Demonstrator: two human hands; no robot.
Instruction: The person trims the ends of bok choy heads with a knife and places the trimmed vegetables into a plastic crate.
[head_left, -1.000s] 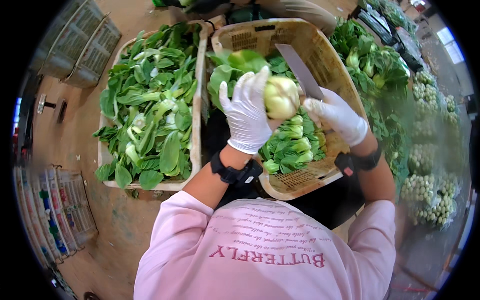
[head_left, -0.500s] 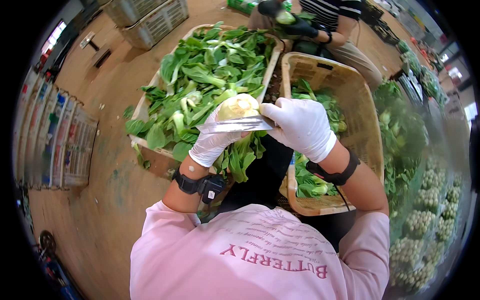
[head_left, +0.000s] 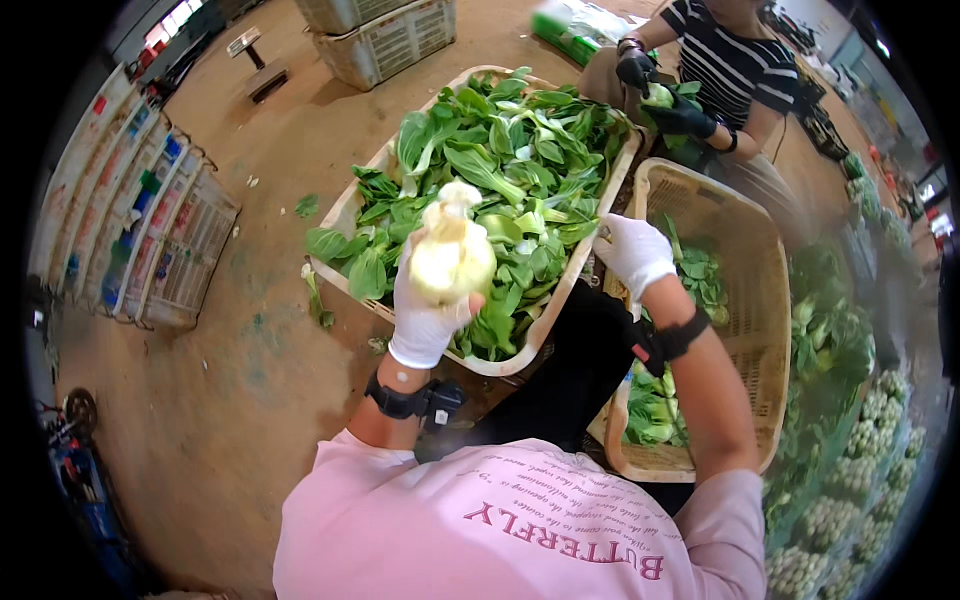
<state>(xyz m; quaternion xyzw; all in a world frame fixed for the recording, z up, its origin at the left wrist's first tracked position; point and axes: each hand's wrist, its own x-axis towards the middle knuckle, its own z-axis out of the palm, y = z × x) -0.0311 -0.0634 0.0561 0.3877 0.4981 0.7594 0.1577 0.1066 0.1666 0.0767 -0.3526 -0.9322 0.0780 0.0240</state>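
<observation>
In my gloved left hand (head_left: 425,310) is a bok choy (head_left: 452,268), its pale base turned up toward me. A pale, ragged piece (head_left: 456,197) shows at the far side of that base; whether it is attached I cannot tell. My gloved right hand (head_left: 637,250) is closed by the right rim of the leaf-filled crate, apart from the bok choy. The knife that it gripped a moment earlier is mostly hidden behind the fingers. Below the left hand stands the plastic crate (head_left: 518,358), heaped with loose green leaves (head_left: 500,170).
At my right, a second crate (head_left: 755,330) holds some bok choy (head_left: 655,410). A co-worker's dark-gloved hands (head_left: 685,115) hold a bok choy beyond it. Stacked crates stand at the left (head_left: 165,230) and the back (head_left: 390,45). Bagged vegetables (head_left: 850,470) line the far right.
My right hand has drawn away from the bok choy to the right, and the blade no longer lies across its base. The left hand still holds it. The view has shifted.
</observation>
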